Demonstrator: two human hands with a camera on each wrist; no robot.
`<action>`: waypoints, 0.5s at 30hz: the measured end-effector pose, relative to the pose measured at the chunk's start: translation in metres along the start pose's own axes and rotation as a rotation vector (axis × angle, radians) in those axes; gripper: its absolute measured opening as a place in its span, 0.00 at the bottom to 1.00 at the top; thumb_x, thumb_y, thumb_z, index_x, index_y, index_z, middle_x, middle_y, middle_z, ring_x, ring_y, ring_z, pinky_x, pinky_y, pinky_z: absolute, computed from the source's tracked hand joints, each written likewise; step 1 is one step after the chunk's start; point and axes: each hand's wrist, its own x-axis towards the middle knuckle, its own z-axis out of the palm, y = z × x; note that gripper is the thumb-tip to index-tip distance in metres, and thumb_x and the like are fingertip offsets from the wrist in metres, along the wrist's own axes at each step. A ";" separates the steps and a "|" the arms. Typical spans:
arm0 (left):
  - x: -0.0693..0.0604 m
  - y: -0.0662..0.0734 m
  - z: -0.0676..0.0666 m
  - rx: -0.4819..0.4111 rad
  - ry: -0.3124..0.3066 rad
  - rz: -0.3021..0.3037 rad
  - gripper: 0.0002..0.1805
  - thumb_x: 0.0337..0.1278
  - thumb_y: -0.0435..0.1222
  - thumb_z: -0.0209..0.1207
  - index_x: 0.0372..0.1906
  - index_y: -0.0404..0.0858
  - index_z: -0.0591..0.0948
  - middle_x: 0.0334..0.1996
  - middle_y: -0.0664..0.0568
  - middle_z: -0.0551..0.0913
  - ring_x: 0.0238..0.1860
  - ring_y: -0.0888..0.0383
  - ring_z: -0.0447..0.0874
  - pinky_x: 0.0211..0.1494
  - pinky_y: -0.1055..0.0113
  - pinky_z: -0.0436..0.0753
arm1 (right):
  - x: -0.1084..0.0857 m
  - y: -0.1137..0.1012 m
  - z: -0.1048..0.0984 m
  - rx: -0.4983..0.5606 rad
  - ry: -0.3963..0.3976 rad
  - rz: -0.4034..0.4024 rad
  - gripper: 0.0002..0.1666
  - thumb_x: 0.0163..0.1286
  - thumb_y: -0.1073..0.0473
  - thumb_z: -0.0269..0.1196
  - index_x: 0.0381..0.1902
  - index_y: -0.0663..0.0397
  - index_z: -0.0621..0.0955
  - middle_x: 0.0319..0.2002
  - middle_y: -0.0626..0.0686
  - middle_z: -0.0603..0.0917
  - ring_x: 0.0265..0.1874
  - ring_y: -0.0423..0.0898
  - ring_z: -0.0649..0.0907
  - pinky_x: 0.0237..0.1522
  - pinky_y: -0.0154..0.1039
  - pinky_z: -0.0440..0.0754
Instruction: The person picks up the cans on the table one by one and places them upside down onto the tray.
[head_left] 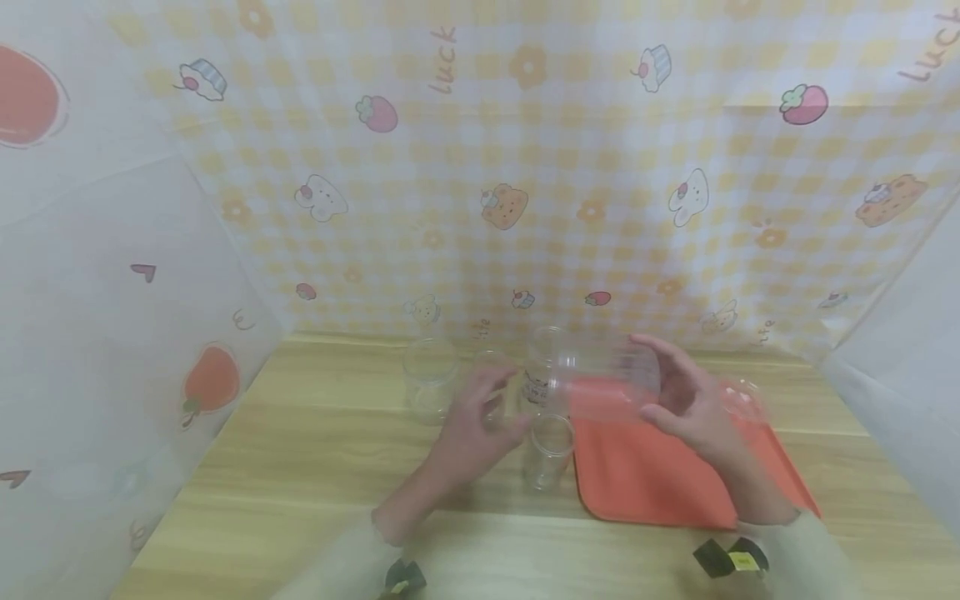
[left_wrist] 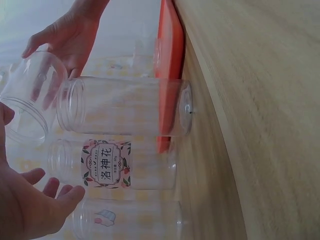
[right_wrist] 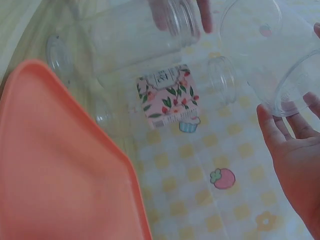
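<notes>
My right hand [head_left: 693, 408] holds a large clear plastic jar [head_left: 611, 383] by its right end. The jar lies sideways in the air over the tray, its ridged mouth pointing left. Close to that mouth is my left hand [head_left: 480, 425], fingers apart and loosely bent, gripping nothing; whether its thumb touches the rim I cannot tell. Below stands an upright clear jar [head_left: 549, 458]. Behind it is a clear jar with a pink floral label [left_wrist: 106, 164]. In the right wrist view, my right hand's fingers [right_wrist: 295, 125] lie against the held jar [right_wrist: 270, 50].
An orange tray [head_left: 652, 483] lies on the wooden table [head_left: 300, 492]. A clear round plastic piece [head_left: 742, 400] is at the tray's far right. A wide clear jar [head_left: 430, 383] stands at the back left, with another clear jar partly hidden behind my left hand. Patterned cloth [head_left: 525, 150] rises behind.
</notes>
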 end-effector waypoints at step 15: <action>0.003 0.009 0.012 0.352 -0.231 0.042 0.36 0.58 0.52 0.70 0.70 0.47 0.73 0.64 0.57 0.71 0.64 0.54 0.70 0.61 0.56 0.78 | -0.016 -0.012 -0.025 -0.008 0.027 0.050 0.46 0.56 0.91 0.54 0.73 0.80 0.55 0.68 0.71 0.67 0.65 0.58 0.73 0.53 0.42 0.84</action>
